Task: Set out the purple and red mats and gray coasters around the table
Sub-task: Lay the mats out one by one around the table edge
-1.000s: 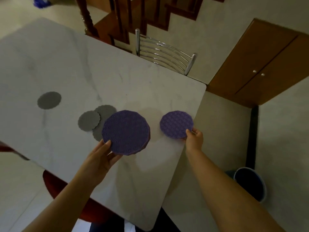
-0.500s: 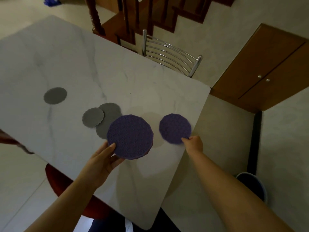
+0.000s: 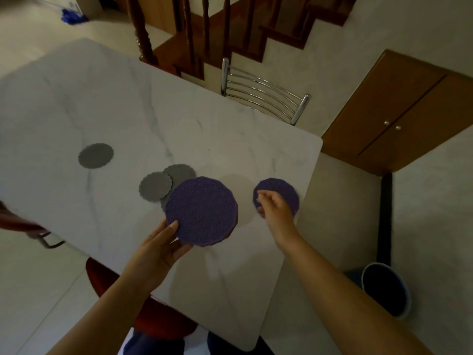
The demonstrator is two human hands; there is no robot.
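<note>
My left hand (image 3: 156, 249) grips a large purple mat (image 3: 202, 211) by its near edge and holds it just above the white marble table (image 3: 128, 103); a reddish edge shows under the mat's right side. A small purple mat (image 3: 284, 190) lies flat near the table's right edge. My right hand (image 3: 275, 208) hovers over its near part with fingers loosely curled and nothing in them. One gray coaster (image 3: 96, 155) lies alone at the left. Two more gray coasters (image 3: 155, 187) (image 3: 180, 172) overlap beside the large mat, which hides part of them.
A chrome chair (image 3: 263, 98) stands at the table's far side, with a wooden staircase (image 3: 204, 34) behind it. A red stool (image 3: 110, 278) sits under the near edge. A dark bucket (image 3: 386, 288) stands on the floor at right, near a brown cabinet (image 3: 399, 116).
My right hand has let go of the small purple mat, which now lies on the table, and has drawn back over it. My left hand still holds the large mat.
</note>
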